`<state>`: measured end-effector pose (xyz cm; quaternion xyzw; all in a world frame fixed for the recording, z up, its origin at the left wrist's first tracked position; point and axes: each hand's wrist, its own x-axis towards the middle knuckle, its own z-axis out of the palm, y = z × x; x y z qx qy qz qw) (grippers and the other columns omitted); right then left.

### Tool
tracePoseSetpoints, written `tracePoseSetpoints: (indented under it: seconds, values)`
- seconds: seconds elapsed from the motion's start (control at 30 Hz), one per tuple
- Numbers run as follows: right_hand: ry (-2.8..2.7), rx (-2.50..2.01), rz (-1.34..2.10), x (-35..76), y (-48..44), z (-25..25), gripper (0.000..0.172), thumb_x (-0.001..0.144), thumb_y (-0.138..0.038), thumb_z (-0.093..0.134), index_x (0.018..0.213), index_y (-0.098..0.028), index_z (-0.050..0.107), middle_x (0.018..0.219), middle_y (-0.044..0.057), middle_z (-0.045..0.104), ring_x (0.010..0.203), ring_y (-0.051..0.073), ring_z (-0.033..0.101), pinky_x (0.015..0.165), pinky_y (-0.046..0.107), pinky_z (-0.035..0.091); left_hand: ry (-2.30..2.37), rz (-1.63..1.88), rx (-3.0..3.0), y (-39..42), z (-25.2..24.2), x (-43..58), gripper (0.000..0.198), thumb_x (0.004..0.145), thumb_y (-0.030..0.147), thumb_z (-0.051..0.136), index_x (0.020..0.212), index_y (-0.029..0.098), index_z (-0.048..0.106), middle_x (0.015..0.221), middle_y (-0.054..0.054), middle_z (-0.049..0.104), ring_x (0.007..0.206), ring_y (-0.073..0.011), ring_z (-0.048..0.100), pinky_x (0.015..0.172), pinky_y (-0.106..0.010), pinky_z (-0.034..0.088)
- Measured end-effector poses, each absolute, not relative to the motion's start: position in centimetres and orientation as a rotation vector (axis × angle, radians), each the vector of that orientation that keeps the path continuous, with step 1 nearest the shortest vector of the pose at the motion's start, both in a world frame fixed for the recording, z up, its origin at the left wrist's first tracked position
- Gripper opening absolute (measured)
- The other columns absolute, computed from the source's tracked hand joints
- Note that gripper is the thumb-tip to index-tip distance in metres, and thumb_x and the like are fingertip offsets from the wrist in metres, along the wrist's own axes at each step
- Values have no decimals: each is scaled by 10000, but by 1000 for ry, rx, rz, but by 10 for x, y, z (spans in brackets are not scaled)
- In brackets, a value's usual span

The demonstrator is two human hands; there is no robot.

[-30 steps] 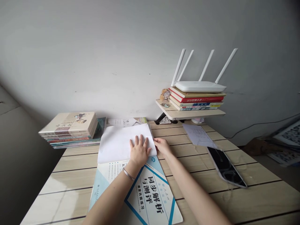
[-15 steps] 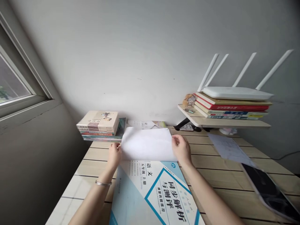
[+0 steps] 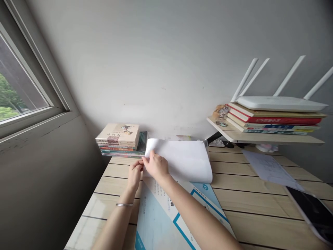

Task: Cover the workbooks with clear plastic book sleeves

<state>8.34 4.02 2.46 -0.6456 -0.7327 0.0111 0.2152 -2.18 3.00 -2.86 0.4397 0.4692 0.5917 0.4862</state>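
A white sheet of paper (image 3: 187,158), curved over at its near side, lies across the far end of a blue-and-white workbook (image 3: 158,222). My left hand (image 3: 134,175), wearing a silver bangle on its wrist, pinches the paper's left edge. Close beside it, my right hand (image 3: 158,166) has its thumb and fingers closed at the same left edge. The paper's right end curls freely, with no hand on it. My right forearm crosses above the workbook and hides part of its cover print.
At the back left stands a stack of books (image 3: 118,137). A raised shelf (image 3: 275,138) on the right carries more books, a small figurine (image 3: 220,113) and a white router (image 3: 281,103). A printed sheet (image 3: 270,168) and a dark-screened phone (image 3: 312,211) lie on the slatted table (image 3: 241,208).
My right hand has left the paper's right edge and crossed to its left edge, beside my left hand. The right end of the paper now curls loose. The view has shifted left.
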Motion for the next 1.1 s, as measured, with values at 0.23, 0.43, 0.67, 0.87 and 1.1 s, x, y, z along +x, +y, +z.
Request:
tracePoseSetpoints:
  seconds: [0.23, 0.43, 0.67, 0.87, 1.1]
  values:
    - [-2151, -1796, -117, 75, 35, 17, 203, 860, -168, 430, 1044, -112, 496, 747, 101, 685, 699, 220, 691, 548, 258, 475, 979, 1278, 920, 41, -28, -31, 284, 583, 272, 744, 777, 177, 560, 628, 50, 560, 522, -61, 463, 526, -189, 353]
    - [-2288, -1650, -281, 73, 24, 8, 262, 871, -91, 371, 1107, -83, 484, 793, 129, 675, 690, 192, 680, 550, 235, 481, 794, 1024, 1021, 59, -16, -47, 437, 569, 234, 789, 973, 137, 657, 748, -11, 637, 661, -101, 553, 644, -220, 429]
    - [-2304, -1611, -343, 66, 20, 9, 190, 880, -85, 373, 1012, -108, 508, 794, 118, 667, 687, 187, 673, 570, 237, 485, 824, 867, 1367, 73, 8, -48, 358, 628, 173, 682, 983, 134, 706, 733, -23, 670, 639, -118, 543, 593, -221, 403]
    - [-2310, -1581, -354, 65, 22, 6, 191, 890, -59, 352, 969, -127, 512, 810, 107, 662, 706, 193, 666, 601, 268, 495, 854, 965, 1453, 67, 5, -48, 363, 646, 156, 632, 1001, 149, 705, 745, -21, 678, 680, -139, 565, 614, -228, 414]
    - [-2290, -1578, -324, 62, 19, 4, 212, 885, -47, 351, 975, -118, 529, 777, 110, 656, 681, 196, 660, 590, 278, 495, 944, 1054, 1341, 57, 5, -48, 486, 596, 210, 707, 1078, 147, 683, 683, -20, 651, 653, -151, 548, 570, -231, 406]
